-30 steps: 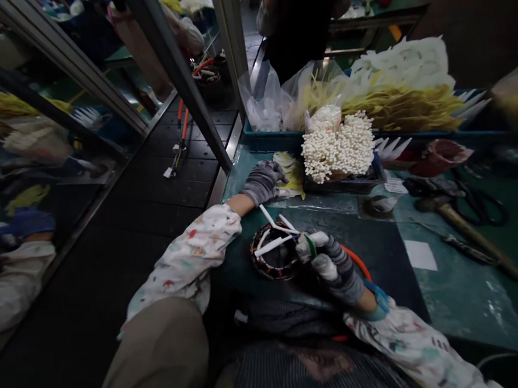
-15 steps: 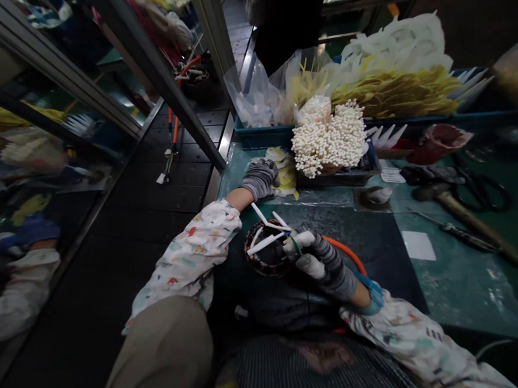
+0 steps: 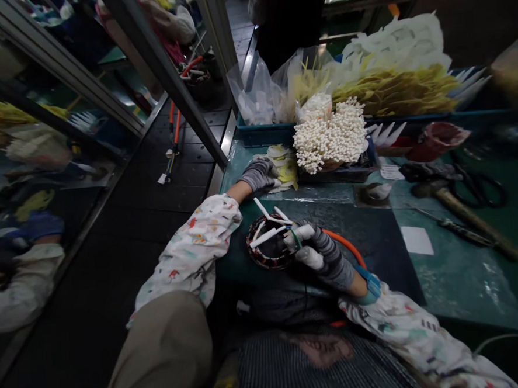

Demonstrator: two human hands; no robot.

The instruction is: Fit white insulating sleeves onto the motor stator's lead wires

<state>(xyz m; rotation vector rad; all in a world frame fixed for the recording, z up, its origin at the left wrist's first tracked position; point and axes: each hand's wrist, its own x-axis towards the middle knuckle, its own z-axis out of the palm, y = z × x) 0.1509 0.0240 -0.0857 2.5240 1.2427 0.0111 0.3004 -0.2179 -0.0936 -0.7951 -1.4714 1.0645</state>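
My left hand (image 3: 259, 174), in a striped grey glove, reaches forward to a small pile of yellow and white insulation pieces (image 3: 287, 166). Its fingers are bent in against the near-left edge of the pile, and the fingertips are partly hidden. Close to my body lies a motor stator (image 3: 269, 258), a dark wound ring with white sleeves (image 3: 268, 237) sticking up across its opening. My right hand (image 3: 326, 257), gloved with white-wrapped fingers, is closed at the ring's right side, a green strand (image 3: 295, 238) by the fingers. An orange sleeve (image 3: 347, 246) curves behind this hand.
White cotton-tipped sticks (image 3: 330, 137) stand bundled behind the stator. Blue trays (image 3: 266, 136) hold bagged parts and yellow sheets (image 3: 393, 92). At right lie a hammer (image 3: 480, 221), scissors (image 3: 482, 183) and a thin tool (image 3: 463, 231). A metal post (image 3: 168, 76) rises left; a co-worker's gloved hand (image 3: 41, 225) shows beyond.
My left hand stays at the yellow and white pieces, shifting only slightly. My right hand remains at the stator, which looks tilted a little differently. The whole view has moved slightly.
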